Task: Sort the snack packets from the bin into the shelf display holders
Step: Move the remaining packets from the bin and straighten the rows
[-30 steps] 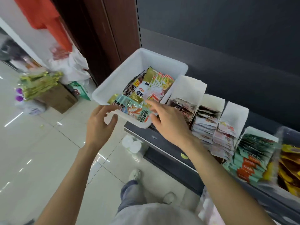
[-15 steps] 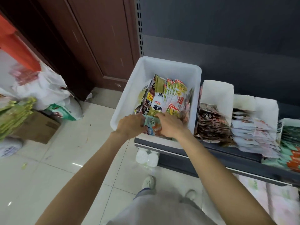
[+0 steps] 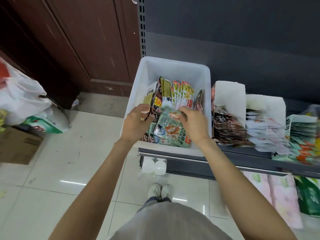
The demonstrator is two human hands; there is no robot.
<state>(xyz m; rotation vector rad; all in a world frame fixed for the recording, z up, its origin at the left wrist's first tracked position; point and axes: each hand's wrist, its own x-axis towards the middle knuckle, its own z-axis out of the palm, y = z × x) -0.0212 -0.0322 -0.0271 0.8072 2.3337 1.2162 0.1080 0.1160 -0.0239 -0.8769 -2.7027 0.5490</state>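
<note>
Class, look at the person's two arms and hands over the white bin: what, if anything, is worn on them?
Both forearms are bare up to the bottom edge of the picture; no sleeves show. The left hand and right hand wear no gloves, and no watch, bracelet or ring is visible. Lower down, the person wears a grey top and pale shoes.

Packets (image 3: pixel 170 132) in white bin (image 3: pixel 174 66) (upright)

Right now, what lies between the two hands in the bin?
In the head view, pale green snack packets fill the gap between the left hand and right hand, inside the white bin.
</note>
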